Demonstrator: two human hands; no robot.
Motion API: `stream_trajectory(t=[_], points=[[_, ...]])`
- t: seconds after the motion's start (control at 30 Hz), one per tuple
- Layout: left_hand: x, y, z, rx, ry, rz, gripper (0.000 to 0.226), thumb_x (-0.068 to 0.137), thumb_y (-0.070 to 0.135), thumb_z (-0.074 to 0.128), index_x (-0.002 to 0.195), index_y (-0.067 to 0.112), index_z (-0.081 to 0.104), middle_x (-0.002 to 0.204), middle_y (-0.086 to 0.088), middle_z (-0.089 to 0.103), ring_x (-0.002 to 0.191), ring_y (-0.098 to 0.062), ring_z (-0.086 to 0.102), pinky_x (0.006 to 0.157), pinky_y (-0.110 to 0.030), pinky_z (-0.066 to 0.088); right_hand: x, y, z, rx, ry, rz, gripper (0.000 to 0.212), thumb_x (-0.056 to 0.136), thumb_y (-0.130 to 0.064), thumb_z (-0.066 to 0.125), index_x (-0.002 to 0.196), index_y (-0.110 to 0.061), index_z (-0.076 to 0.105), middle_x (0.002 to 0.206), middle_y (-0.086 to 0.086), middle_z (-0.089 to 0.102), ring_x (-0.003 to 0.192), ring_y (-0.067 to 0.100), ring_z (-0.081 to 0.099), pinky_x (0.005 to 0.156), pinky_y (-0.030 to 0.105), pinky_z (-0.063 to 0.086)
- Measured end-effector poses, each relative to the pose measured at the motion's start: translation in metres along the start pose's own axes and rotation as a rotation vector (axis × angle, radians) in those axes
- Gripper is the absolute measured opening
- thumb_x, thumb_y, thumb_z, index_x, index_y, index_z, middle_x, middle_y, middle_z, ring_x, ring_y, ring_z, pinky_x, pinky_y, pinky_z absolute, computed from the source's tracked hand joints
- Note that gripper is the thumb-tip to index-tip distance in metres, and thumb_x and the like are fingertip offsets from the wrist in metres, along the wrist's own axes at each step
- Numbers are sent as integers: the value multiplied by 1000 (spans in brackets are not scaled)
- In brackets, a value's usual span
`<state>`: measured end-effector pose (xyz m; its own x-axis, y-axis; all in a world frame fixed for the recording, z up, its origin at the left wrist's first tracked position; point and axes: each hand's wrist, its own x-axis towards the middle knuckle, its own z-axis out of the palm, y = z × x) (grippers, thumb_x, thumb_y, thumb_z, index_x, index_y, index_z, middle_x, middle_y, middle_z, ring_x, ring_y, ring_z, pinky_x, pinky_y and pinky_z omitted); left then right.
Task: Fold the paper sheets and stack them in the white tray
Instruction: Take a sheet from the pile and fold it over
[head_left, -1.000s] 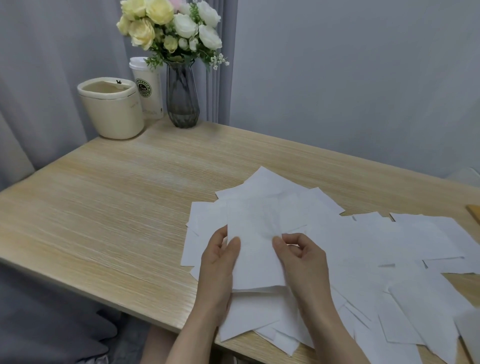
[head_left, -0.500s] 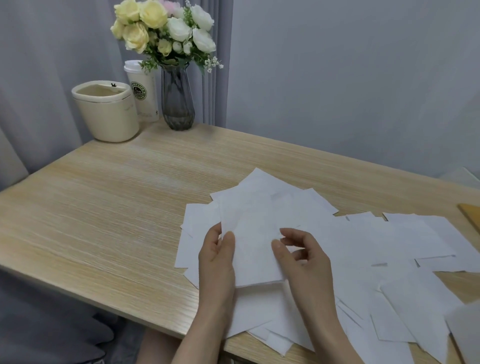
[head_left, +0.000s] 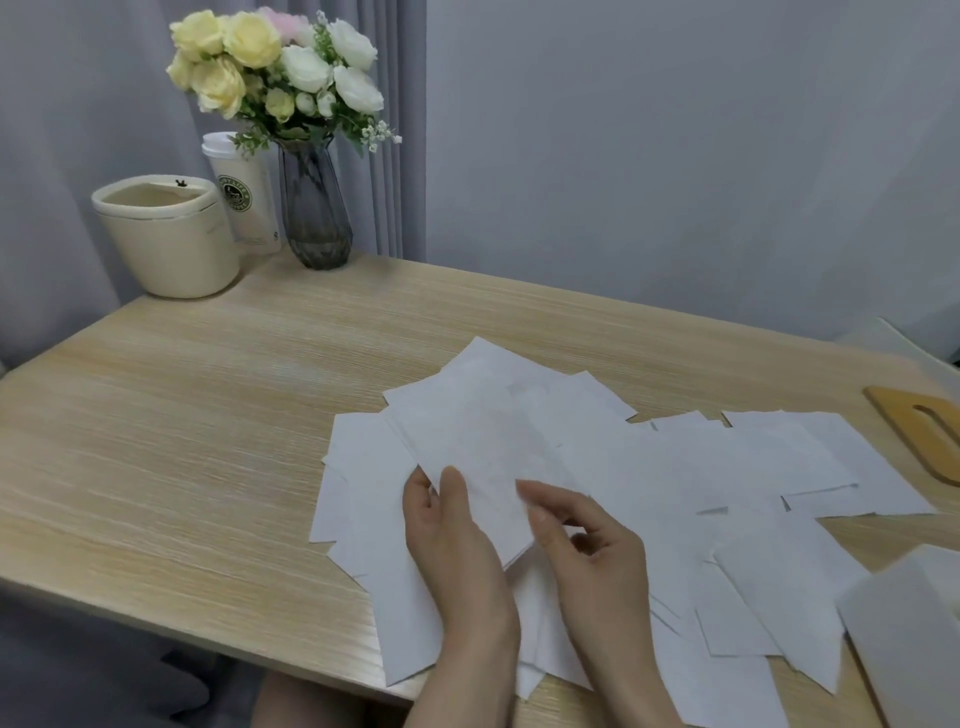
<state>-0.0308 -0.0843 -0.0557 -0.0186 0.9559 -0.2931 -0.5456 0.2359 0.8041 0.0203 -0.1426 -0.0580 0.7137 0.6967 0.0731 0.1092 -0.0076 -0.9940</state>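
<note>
Nearest, at the right edge: corner of a white tray (head_left: 904, 618), only partly in frame, holding nothing visible; well right of both hands, so nearer the right one.

Next, the two hands side by side at the near middle of the worktop (head_left: 182, 415). Left hand (head_left: 452, 540) gripping the near left edge of one paper sheet (head_left: 478, 457), thumb on top, fingers underneath; right hand (head_left: 587, 545) just beside the sheet's near right edge, fingers loosely curled, thumb and forefinger close together; blurred, so impossible to tell whether pinching the paper or only touching it.

Held sheet raised a little off the scattered paper sheets (head_left: 753, 467), long axis running from the hands away toward the far left; no crease evident, so folding judged not yet done. Coming fold likely to bring one long edge across to the other, hence dependent on the right hand taking the free side.

Farther right: a wooden board (head_left: 930, 436) with a slot.

Far left corner: cream pot (head_left: 166, 234); paper cup (head_left: 244, 197) with a round green logo, lettering too small to read; glass vase (head_left: 314, 208) of flowers.
</note>
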Motion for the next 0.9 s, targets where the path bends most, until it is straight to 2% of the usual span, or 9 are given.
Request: stream_trajectory(t=[0.07,0.17,0.27,0.4,0.5,0.57,0.7,0.8,0.9], points=[[4,4,-5,75,-81,30,19,98,8,53,114,9,62,106,-8,72,100,-25,68,86,-41,54,6,-5,-17,-29,4,-5,31,86,2,63,83,-26,76,87,-15,74,83,-1,64,69,9,43],[20,15,-16,212,-247,33,21,92,10,62,111,19,65,95,2,72,87,-14,69,69,-30,54,17,-16,-49,-105,-26,-11,33,88,5,59,82,-23,76,86,-16,74,82,-3,62,70,8,42],[30,24,-17,365,-425,-1,31,80,12,76,107,25,69,81,5,60,75,-12,61,54,-27,49,23,-28,-77,-181,-57,-18,35,90,4,55,82,-24,75,89,-17,73,87,-3,62,72,7,42],[16,23,-2,405,-542,2,33,85,-3,69,104,24,68,67,13,58,59,-5,56,43,-23,46,20,-37,-104,-163,31,-46,33,90,-1,58,82,-28,75,86,-14,73,76,8,57,65,11,41],[-2,14,12,366,-534,12,35,88,-6,62,107,24,67,71,12,64,57,-7,58,44,-24,47,11,-38,-118,-142,67,-35,30,89,-9,63,83,-35,76,74,-7,65,69,9,51,63,13,41],[-14,6,21,324,-515,-2,36,89,-4,62,110,25,66,86,-1,68,55,-11,59,45,-26,49,4,-38,-128,-140,94,-29,30,87,-11,66,84,-39,75,71,-4,60,67,8,48,63,14,40],[-40,-8,37,291,-537,-1,42,89,-3,61,116,29,63,106,-21,62,59,-10,58,48,-26,52,-8,-41,-153,-169,182,-39,29,87,-10,66,86,-38,75,84,12,63,71,15,50,72,27,43],[-58,-19,48,353,-618,39,46,88,-2,62,120,31,64,95,-5,61,62,-3,56,53,-26,54,-14,-47,-176,-240,268,-61,27,86,-9,66,81,-34,76,74,2,64,65,11,48,66,19,42],[-76,-32,58,470,-726,50,35,86,3,65,106,31,73,77,16,65,69,-5,54,64,-18,52,-20,-53,-203,-298,355,-72,23,86,-9,66,79,-30,74,64,-11,61,61,10,47,55,8,37]])
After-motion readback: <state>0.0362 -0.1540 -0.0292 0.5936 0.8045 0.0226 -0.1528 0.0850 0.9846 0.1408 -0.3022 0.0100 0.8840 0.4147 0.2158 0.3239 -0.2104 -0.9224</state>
